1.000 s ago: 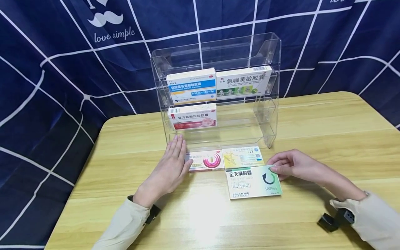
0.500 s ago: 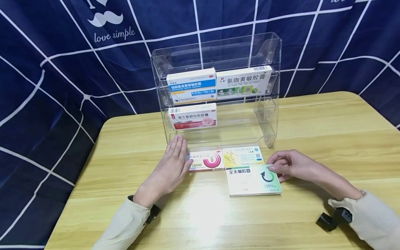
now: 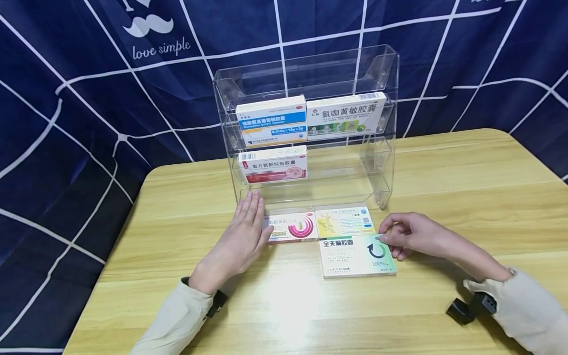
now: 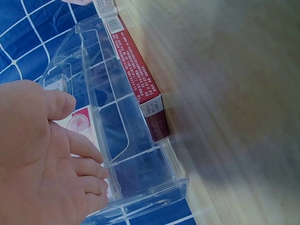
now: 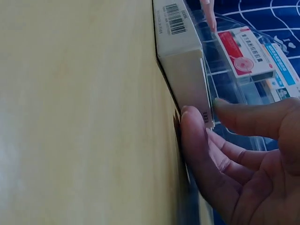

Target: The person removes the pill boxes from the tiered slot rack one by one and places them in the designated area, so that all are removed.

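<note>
- Well in from the left edge of the tabletop [image 3: 177, 207], the green-and-white box [image 3: 355, 259] has shifted slightly left, apparently aligning with the yellow box [image 3: 343, 222].
- Right hand [image 3: 410, 235] pinches its far-right corner.
- Left hand [image 3: 237, 241]: fingers straight, beside the rack [image 3: 319, 192].

Location: indoors, a small curtained tabletop station; whether the room beyond is a home, shop or office cannot be determined. Evidence: dark blue fabric with white grid lines [image 3: 248, 24] hangs behind and to both sides of the pale yellow wood-grain surface [image 3: 191, 217] with rounded corners, closing it in like a booth. White moustache print [image 3: 148, 25] and slanted white "love simple" lettering [image 3: 161, 49] on the fabric read as household textile. The clear plastic tiered rack [image 3: 306, 61], stocked with printed cardboard medicine cartons [image 3: 272, 123], resembles a small pharmacy display. Black wrist-worn cameras [image 3: 216, 302] indicate a recording set-up.
</note>
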`<state>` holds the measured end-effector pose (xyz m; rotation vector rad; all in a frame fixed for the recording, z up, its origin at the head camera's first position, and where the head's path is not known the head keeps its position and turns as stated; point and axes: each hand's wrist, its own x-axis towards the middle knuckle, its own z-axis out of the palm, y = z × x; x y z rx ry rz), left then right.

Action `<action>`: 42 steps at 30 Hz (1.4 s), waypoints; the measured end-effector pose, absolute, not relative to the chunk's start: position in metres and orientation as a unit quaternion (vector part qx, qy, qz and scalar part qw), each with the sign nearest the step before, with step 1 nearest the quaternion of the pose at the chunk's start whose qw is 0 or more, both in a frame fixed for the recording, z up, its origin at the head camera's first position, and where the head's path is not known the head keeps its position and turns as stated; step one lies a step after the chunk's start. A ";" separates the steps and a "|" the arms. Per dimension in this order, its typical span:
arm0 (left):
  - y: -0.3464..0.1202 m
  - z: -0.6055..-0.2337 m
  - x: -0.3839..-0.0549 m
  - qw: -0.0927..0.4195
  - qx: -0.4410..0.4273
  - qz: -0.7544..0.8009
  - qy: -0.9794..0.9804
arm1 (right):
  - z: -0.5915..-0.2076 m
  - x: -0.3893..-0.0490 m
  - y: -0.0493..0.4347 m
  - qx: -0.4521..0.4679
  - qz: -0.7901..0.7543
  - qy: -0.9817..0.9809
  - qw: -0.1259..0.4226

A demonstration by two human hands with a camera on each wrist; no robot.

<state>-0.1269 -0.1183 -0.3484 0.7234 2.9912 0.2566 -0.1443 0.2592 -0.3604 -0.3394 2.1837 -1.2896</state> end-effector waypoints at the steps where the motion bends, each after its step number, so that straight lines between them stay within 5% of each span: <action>1: -0.118 -0.348 -0.127 0.028 0.234 0.084 0.968 | -0.360 -0.144 0.259 -0.127 -0.480 0.819 0.287; 34: -0.118 -0.348 -0.126 0.021 0.238 0.079 0.968 | -0.357 -0.142 0.255 -0.111 -0.425 0.859 0.262; 42: -0.119 -0.349 -0.126 0.018 0.241 0.077 0.967 | -0.341 -0.148 0.254 -0.160 -0.370 0.896 0.188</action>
